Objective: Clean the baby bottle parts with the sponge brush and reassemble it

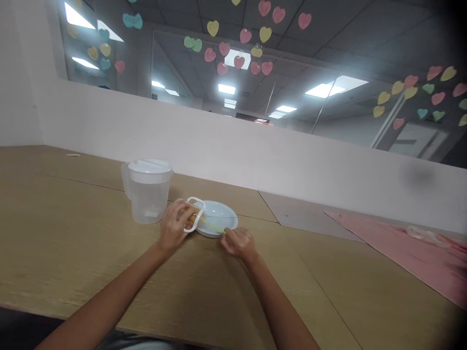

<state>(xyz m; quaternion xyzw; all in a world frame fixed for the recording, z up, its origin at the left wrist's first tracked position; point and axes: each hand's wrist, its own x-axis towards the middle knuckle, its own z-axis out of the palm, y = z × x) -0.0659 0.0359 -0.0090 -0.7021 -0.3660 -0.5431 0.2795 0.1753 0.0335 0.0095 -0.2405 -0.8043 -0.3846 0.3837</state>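
My left hand (174, 225) is closed around an amber-yellow piece (194, 214) fitted with a white rounded loop (203, 209); its exact kind I cannot make out. From it a thin yellow-green strand (214, 226) stretches to the right. The fingers of my right hand (239, 243) pinch that strand's far end. Just behind and below the strand lies a shallow white plate (229, 217), partly hidden by both hands. Left of my left hand stands a clear plastic pitcher (149, 197) with a white lid and a handle on its left side.
The wooden tabletop (127, 272) runs up to a white wall (233, 155). At the right lies a pink sheet (412, 248) with crumpled clear plastic (426, 236) on it. Heart-shaped sticky notes (239, 62) dot the glass above. A small flat piece (73, 155) rests at the far left.
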